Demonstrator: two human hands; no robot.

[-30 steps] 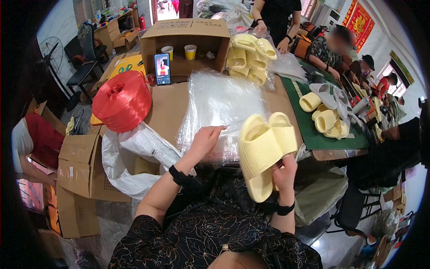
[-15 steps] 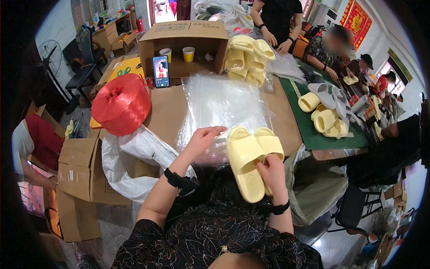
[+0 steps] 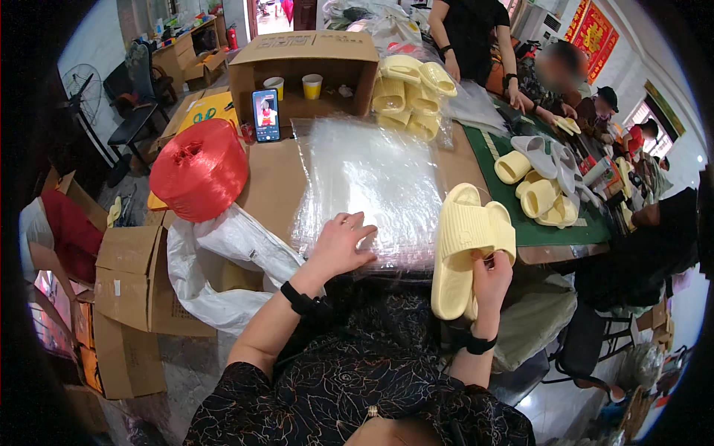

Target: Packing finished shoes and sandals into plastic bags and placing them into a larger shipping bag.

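Note:
A pair of pale yellow slippers (image 3: 462, 249) hangs from my right hand (image 3: 491, 286), whose fingers grip the nearer edge of the right slipper's strap. The pair is at the front right of the table, with the toes pointing away from me. Flat on the brown cardboard tabletop lies a stack of clear plastic bags (image 3: 372, 167). My left hand (image 3: 343, 244) rests on the near part of that stack, fingers spread and holding nothing I can see.
Behind the bags stand an open cardboard box (image 3: 305, 52) with two cups, a phone (image 3: 266, 115) and stacked yellow slippers (image 3: 409, 97). Left are a red twine roll (image 3: 199, 169) and white sack (image 3: 216, 297). More slippers lie on a green mat (image 3: 483, 149); co-workers stand beyond.
My right hand has carried the slippers to the right, off the bags' near corner. My left hand has moved slightly right and down onto the stack. A co-worker's arm now reaches further right.

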